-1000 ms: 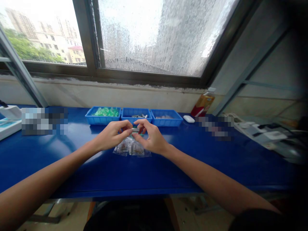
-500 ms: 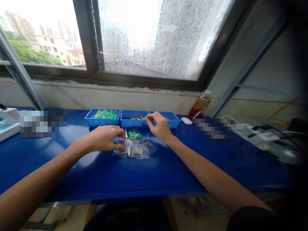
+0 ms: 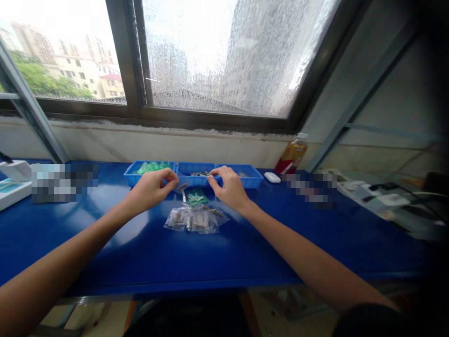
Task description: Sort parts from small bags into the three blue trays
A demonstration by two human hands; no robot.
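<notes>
The table's (image 3: pixel 217 262) front edge lies well apart from the clear bags (image 3: pixel 198 221); the left hand (image 3: pixel 150 188) pinches a small bag (image 3: pixel 182 187) near the middle tray (image 3: pixel 187 168); the right hand (image 3: pixel 229 187) bends inward there; its grip I cannot tell.

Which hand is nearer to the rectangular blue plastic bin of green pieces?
Left. The left hand appears just in front of that bin, partly hiding it; the right hand is farther right, near the middle blue bin.
</notes>
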